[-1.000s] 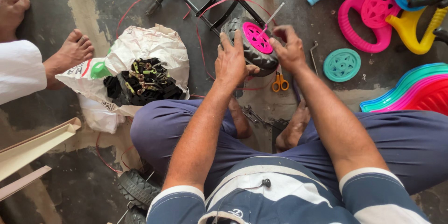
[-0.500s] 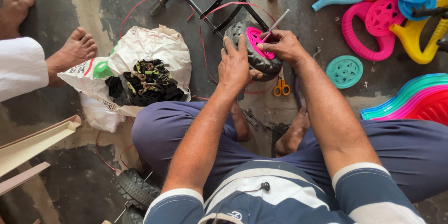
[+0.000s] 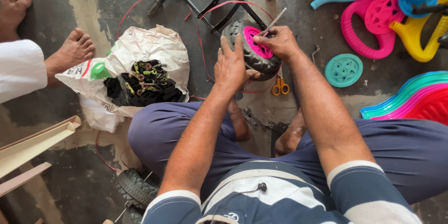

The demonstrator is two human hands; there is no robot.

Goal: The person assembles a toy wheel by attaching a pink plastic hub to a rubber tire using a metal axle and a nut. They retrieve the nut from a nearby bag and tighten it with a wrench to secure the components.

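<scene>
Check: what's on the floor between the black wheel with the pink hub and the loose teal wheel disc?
Head view: orange-handled scissors lie on the floor between the black wheel and the teal disc.

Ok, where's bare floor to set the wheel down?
Bare floor lies between the white sack and the black frame, and between the scissors and the teal disc. The top right is crowded with coloured plastic parts. Both hands, left hand and right hand, grip the wheel.

Soft, even daylight falls over my view, bright enough for clear colours, with no glare. Shadows are faint, pooling under my legs at the frame's centre. Focus is sharp throughout; lines bend and stretch slightly toward the corners from the wide lens.
</scene>
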